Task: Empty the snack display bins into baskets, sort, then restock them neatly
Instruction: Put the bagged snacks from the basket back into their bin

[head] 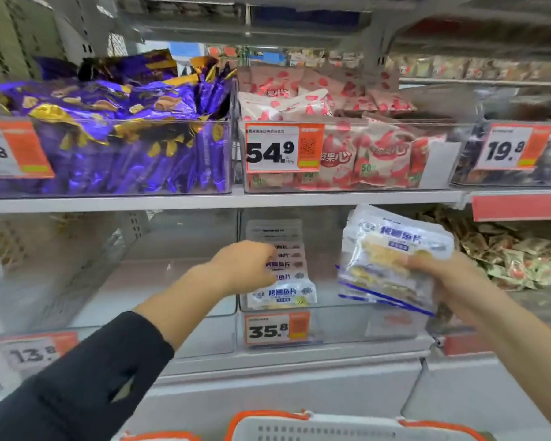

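A clear bin (337,326) with a 35.8 price tag sits in the middle of the lower shelf. Inside it, at its left side, a row of white-and-blue fish-slice packets (283,294) stands upright. My left hand (245,265) reaches into the bin, its fingers curled onto the tops of those packets. My right hand (442,275) grips a stack of the same packets (392,259), tilted, above the bin's right half. A white basket with orange rim (331,428) shows at the bottom edge.
An empty clear bin (115,281) stands left of the middle one. On the upper shelf are bins of purple packets (124,138) and pink strawberry packets (363,148). A bin of small green-beige packets (506,249) lies at lower right.
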{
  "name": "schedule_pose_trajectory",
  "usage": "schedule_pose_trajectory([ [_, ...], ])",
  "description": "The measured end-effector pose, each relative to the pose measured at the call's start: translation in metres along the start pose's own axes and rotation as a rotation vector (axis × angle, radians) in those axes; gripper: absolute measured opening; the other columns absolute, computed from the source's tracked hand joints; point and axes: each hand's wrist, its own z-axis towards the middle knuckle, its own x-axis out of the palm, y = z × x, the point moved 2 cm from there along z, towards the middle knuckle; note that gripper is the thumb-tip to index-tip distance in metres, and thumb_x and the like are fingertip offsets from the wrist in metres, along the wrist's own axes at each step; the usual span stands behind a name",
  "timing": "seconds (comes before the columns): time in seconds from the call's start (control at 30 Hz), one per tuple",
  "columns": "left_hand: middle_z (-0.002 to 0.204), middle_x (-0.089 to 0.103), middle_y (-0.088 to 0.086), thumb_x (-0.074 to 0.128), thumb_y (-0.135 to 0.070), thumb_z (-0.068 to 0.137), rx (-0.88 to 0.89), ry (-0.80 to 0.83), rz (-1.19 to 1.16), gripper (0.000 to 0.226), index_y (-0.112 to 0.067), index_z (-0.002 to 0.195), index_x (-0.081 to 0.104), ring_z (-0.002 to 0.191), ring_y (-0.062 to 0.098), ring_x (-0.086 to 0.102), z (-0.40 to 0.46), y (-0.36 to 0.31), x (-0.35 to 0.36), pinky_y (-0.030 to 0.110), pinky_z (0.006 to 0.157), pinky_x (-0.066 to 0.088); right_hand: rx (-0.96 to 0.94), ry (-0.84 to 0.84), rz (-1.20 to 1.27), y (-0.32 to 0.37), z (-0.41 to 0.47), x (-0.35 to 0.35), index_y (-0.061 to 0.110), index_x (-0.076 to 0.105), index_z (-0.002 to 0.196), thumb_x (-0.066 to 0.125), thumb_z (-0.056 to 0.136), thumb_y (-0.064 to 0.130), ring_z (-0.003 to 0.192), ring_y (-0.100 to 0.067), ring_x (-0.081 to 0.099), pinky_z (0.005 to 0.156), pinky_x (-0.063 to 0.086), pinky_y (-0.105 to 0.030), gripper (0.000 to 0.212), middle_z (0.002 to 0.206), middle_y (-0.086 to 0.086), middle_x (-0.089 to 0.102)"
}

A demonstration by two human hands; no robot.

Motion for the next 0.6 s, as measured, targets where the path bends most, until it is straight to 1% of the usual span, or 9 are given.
schedule_pose_trajectory([
  [0.07, 0.123, 0.061, 0.003, 0.06, -0.042, 0.089, 0.042, 0.136, 0.143, 0.047, -0.015, 0.127, 0.053, 0.108, 0.023, 0.059, 0.025, -0.001, 0.011, 0.04, 0.088, 0.052, 0.011, 0.003, -0.071, -0.003, 0.02, -0.003, 0.01, 0.064, 0.088, 0.074, 0.075, 0.003, 0.047, -0.005, 0.061, 0.039, 0.041, -0.012, 0.017, 0.059, 0.007, 0.068],
  [0.17, 0.129, 0.058, 0.003, 0.068, -0.053, 0.082, 0.022, 0.385, 0.258, 0.069, -0.016, 0.136, 0.048, 0.113, 0.025, 0.057, 0.053, -0.007, 0.029, 0.041, 0.092, 0.051, 0.062, 0.044, -0.109, -0.017, 0.042, 0.002, 0.001, 0.067, 0.097, 0.073, 0.075, -0.003, 0.059, -0.01, 0.07, 0.046, 0.049, -0.014, 0.023, 0.074, -0.003, 0.075],
  [0.2, 0.131, 0.057, 0.003, 0.07, -0.054, 0.08, 0.0, 0.459, 0.287, 0.073, -0.016, 0.138, 0.046, 0.113, 0.026, 0.057, 0.058, -0.009, 0.036, 0.041, 0.093, 0.051, 0.088, 0.063, -0.096, -0.02, 0.048, 0.005, 0.0, 0.067, 0.098, 0.073, 0.076, -0.004, 0.062, -0.012, 0.071, 0.047, 0.05, -0.015, 0.023, 0.077, -0.005, 0.075],
  [0.27, 0.125, 0.058, 0.005, 0.072, -0.046, 0.082, -0.021, 0.533, 0.313, 0.071, -0.012, 0.137, 0.044, 0.107, 0.026, 0.058, 0.062, -0.016, 0.049, 0.039, 0.09, 0.051, 0.134, 0.116, -0.072, -0.025, 0.058, 0.009, -0.002, 0.066, 0.097, 0.07, 0.077, -0.007, 0.065, -0.014, 0.072, 0.048, 0.05, -0.015, 0.02, 0.076, -0.006, 0.075],
  [0.33, 0.115, 0.06, 0.006, 0.073, -0.037, 0.082, -0.005, 0.517, 0.335, 0.061, -0.009, 0.13, 0.047, 0.099, 0.025, 0.06, 0.065, -0.019, 0.058, 0.037, 0.085, 0.054, 0.181, 0.237, -0.073, -0.032, 0.067, 0.009, -0.002, 0.066, 0.104, 0.077, 0.072, 0.001, 0.085, -0.02, 0.073, 0.06, 0.055, -0.017, 0.034, 0.089, -0.009, 0.075],
  [0.4, 0.107, 0.062, 0.003, 0.074, -0.043, 0.081, -0.004, 0.521, 0.366, 0.054, -0.009, 0.119, 0.055, 0.095, 0.023, 0.062, 0.067, -0.017, 0.057, 0.035, 0.082, 0.055, 0.233, 0.381, -0.079, -0.042, 0.071, 0.008, 0.001, 0.066, 0.114, 0.094, 0.051, 0.018, 0.103, -0.025, 0.068, 0.077, 0.057, -0.022, 0.07, 0.108, -0.012, 0.072],
  [0.43, 0.1, 0.063, 0.001, 0.073, -0.049, 0.079, -0.013, 0.514, 0.383, 0.052, -0.01, 0.111, 0.058, 0.091, 0.022, 0.062, 0.068, -0.015, 0.053, 0.034, 0.079, 0.055, 0.252, 0.439, -0.081, -0.046, 0.072, 0.006, 0.003, 0.066, 0.115, 0.097, 0.041, 0.022, 0.107, -0.025, 0.067, 0.082, 0.056, -0.023, 0.083, 0.112, -0.013, 0.071],
  [0.5, 0.086, 0.06, -0.001, 0.072, -0.054, 0.077, -0.03, 0.466, 0.421, 0.046, -0.013, 0.094, 0.06, 0.082, 0.02, 0.06, 0.073, -0.013, 0.043, 0.033, 0.074, 0.053, 0.262, 0.534, -0.097, -0.051, 0.074, 0.006, 0.003, 0.066, 0.114, 0.096, 0.038, 0.018, 0.107, -0.025, 0.067, 0.081, 0.056, -0.023, 0.084, 0.115, -0.015, 0.069],
  [0.6, 0.089, 0.062, 0.0, 0.071, -0.053, 0.078, -0.002, 0.372, 0.493, 0.043, -0.014, 0.097, 0.063, 0.082, 0.02, 0.063, 0.08, -0.011, 0.038, 0.032, 0.073, 0.055, 0.249, 0.618, -0.233, -0.053, 0.075, 0.013, 0.004, 0.069, 0.111, 0.086, 0.053, 0.011, 0.105, -0.023, 0.067, 0.083, 0.054, -0.022, 0.061, 0.113, -0.013, 0.07],
])
